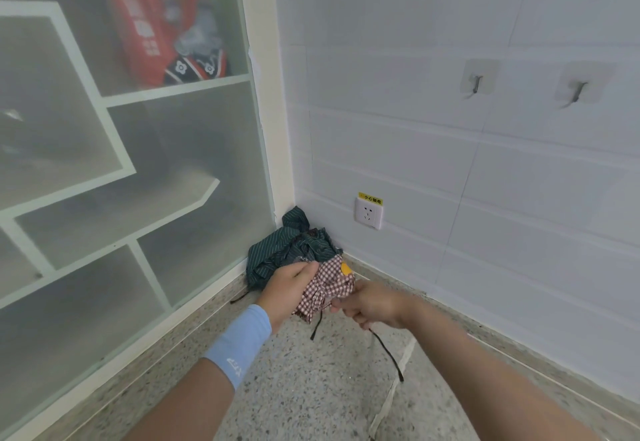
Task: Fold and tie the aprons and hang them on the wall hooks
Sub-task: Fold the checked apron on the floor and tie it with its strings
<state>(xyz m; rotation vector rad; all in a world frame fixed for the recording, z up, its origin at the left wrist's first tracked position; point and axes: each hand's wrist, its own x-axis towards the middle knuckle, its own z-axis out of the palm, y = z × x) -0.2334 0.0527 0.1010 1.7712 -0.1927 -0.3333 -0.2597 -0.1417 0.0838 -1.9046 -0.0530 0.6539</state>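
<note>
A crumpled red-and-white checked apron [330,286] with an orange patch sits bunched above the speckled counter, near the corner. My left hand [289,290] grips its left side. My right hand [369,305] pinches its right edge, and a black tie strap [388,354] hangs down from that hand. Behind them a dark green striped apron [291,250] lies heaped in the corner. Two metal wall hooks, one [477,83] on the left and one [577,91] on the right, are stuck on the white tiles above, both bare.
A frosted glass partition [138,170] with white frames stands along the left. A wall socket [369,213] with a yellow label sits low on the tiled wall. The speckled stone counter [311,388] spreads out below my arms.
</note>
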